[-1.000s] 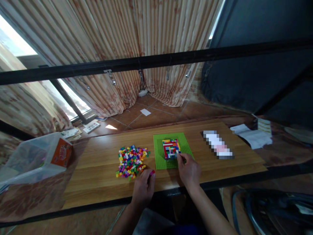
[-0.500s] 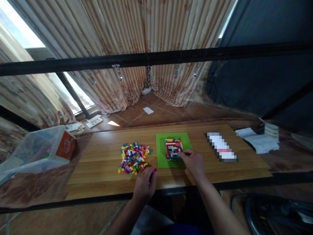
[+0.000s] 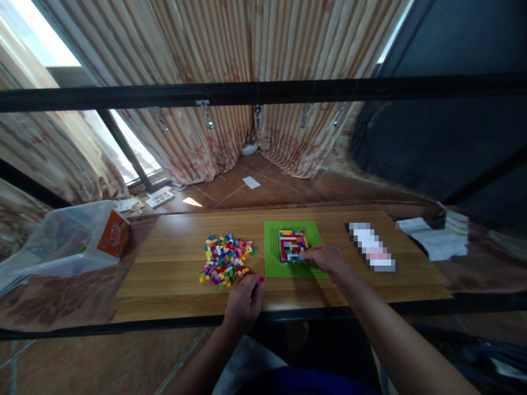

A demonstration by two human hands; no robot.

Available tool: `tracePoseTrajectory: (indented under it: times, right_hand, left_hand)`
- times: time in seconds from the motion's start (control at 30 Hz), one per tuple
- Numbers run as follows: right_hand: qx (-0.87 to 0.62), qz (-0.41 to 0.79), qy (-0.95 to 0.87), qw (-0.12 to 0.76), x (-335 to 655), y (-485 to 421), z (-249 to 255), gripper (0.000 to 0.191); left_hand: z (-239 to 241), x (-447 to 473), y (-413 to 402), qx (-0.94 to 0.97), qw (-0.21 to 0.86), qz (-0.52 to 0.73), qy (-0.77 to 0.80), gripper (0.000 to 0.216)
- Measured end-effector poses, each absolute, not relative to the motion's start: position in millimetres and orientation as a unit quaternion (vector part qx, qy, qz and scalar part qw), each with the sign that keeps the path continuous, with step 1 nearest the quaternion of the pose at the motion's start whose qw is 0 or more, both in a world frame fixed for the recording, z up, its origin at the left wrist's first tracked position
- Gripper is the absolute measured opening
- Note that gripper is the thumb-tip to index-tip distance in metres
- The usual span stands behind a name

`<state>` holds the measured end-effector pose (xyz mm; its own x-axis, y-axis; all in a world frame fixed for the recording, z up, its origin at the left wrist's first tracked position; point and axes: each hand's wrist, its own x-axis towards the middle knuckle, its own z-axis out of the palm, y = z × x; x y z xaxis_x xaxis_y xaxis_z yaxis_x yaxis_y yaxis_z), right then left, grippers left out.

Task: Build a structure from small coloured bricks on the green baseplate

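A square structure of multicoloured toy bricks (image 3: 293,239) stands on a green baseplate (image 3: 272,269). The fingertips of my right hand (image 3: 329,259) touch its near right corner, thumb and finger close together; anything between them is hidden. Left of the baseplate lies a loose pile of small toy bricks (image 3: 227,259) in many colours. My left hand (image 3: 244,300) rests at the table's front, just below the pile, with its fingers curled. Small pink and red toy bricks (image 3: 260,280) show at its fingertips.
The wooden table (image 3: 164,291) bears a blurred-out flat object (image 3: 373,248) at the right. A clear plastic box (image 3: 61,241) with an orange label stands off the left end. Papers (image 3: 438,238) lie beyond the right end. A black bar (image 3: 263,93) crosses before the curtains.
My right hand's fingers have flattened against the brick structure's near right corner, with the forearm swung further right. The left hand stays by the pile with its bricks. The camera view has shifted slightly.
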<state>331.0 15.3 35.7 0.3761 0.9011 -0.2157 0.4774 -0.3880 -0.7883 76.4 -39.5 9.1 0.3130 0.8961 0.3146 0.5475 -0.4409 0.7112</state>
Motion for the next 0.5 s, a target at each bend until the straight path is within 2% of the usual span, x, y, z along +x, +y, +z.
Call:
tracePoseTrajectory:
  times: [0.2,0.3,0.4,0.5]
  right_hand:
    - [-0.782,0.243,-0.482,0.312,322,-4,49,0.028]
    - [-0.771,0.159,-0.500,0.362,297,-24,53,0.032]
    - [-0.681,0.219,-0.547,0.435,261,-43,50,0.031]
    - [-0.609,0.310,-0.584,0.437,228,-51,43,0.030]
  left_hand:
    - [10,76,-38,0.757,0.245,0.368,0.481,0.019]
    - [11,76,-37,0.758,0.257,0.348,0.489,0.021]
    - [11,77,-37,0.760,0.259,0.332,0.494,0.021]
    - [8,77,-36,0.761,0.254,0.337,0.493,0.020]
